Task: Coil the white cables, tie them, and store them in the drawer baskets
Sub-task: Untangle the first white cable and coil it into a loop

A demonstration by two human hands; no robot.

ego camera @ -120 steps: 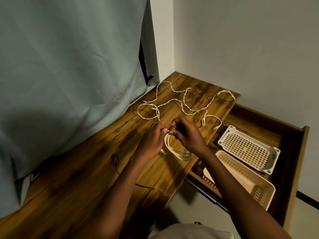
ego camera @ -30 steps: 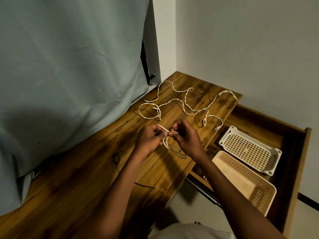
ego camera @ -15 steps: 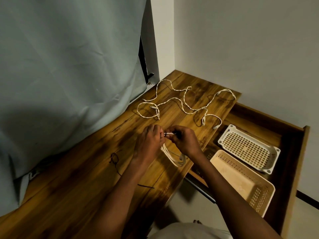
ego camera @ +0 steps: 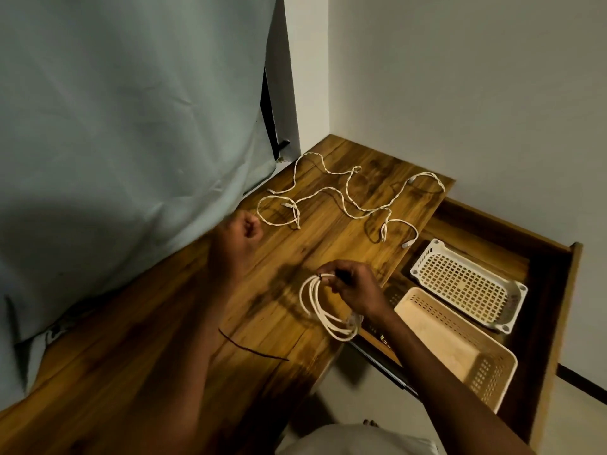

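Now right hand (ego camera: 353, 289) pinching coiled cable (ego camera: 323, 308), loop hanging toward viewer, left hand (ego camera: 241, 229) fisted

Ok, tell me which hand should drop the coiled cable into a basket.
Right. The right hand already pinches the coiled cable beside the peach basket; the left hand is farther away, curled.

Coiled white cable (ego camera: 323, 307) tied at top; loose cables (ego camera: 345, 201) sprawled on desk.
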